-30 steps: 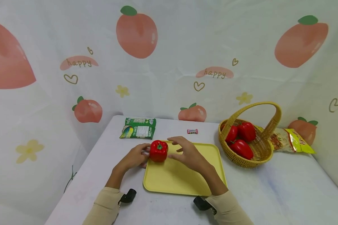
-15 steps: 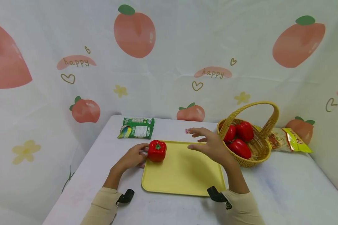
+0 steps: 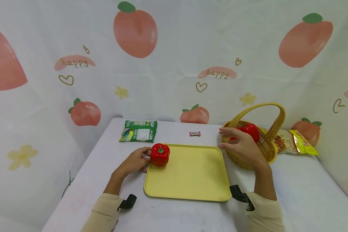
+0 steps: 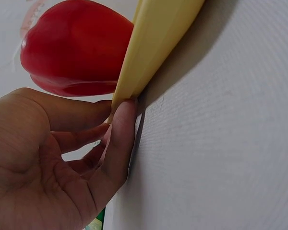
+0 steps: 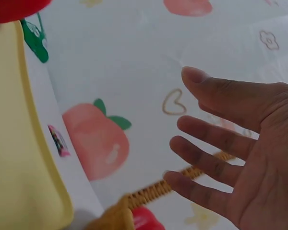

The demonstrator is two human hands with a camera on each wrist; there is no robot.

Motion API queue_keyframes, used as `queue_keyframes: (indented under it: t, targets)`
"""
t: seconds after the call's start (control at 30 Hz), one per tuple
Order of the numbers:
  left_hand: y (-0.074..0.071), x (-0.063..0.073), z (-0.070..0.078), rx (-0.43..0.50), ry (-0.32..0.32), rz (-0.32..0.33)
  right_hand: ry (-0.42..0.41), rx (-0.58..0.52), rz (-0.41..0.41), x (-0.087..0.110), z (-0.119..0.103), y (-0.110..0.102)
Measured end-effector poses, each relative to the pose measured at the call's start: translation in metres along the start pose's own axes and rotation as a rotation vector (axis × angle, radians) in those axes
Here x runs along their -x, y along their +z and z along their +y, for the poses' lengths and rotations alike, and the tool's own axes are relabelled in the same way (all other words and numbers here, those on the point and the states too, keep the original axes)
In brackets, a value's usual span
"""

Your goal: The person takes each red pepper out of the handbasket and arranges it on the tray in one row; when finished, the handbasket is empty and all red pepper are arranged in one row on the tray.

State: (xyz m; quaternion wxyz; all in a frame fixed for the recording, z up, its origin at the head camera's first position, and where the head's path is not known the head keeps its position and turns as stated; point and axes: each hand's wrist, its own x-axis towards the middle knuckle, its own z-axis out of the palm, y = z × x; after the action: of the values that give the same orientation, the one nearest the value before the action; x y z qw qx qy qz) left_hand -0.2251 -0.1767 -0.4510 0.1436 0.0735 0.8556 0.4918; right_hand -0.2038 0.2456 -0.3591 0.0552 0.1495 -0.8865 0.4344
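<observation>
A red bell pepper [image 3: 160,154] with a green stem sits upright on the left back corner of the yellow tray [image 3: 188,174]. Beside it, my left hand [image 3: 134,160] pinches the tray's left rim; the left wrist view shows fingertips on both sides of the rim [image 4: 151,43], just below the pepper [image 4: 77,48]. My right hand [image 3: 243,146] is over the near left side of the wicker basket [image 3: 240,161], fingers spread and slightly bent, nothing in them. Red peppers [image 3: 251,130] lie in the basket, partly hidden behind this hand.
A green snack packet [image 3: 138,131] lies behind the tray at the left, and a small pink wrapped candy [image 3: 195,133] at the back middle. The basket's tall arched handle [image 3: 258,107] rises beyond the right hand. A yellow snack bag [image 3: 295,142] lies right of the basket.
My right hand has moved away from the pepper, across the tray to the right, and is now over the basket. The left hand and the pepper on the tray stay in place.
</observation>
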Motion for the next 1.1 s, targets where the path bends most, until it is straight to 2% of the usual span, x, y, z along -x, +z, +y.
queue_keyframes:
  t: [0.23,0.43,0.8,1.1]
  targets:
    - [-0.001,-0.001,-0.001,0.000,-0.011,0.000,0.076,0.003,0.026,0.012,0.014,-0.025]
    - [-0.001,-0.001,-0.001,0.006,-0.010,0.000,0.142,0.013,0.023,0.018,0.033,-0.037]
    - [0.000,0.001,0.002,0.013,-0.006,0.001,0.248,0.047,0.023,0.021,0.060,-0.040]
    - [0.000,0.000,0.000,0.013,-0.006,0.004,0.310,0.070,0.009,0.021,0.072,-0.036]
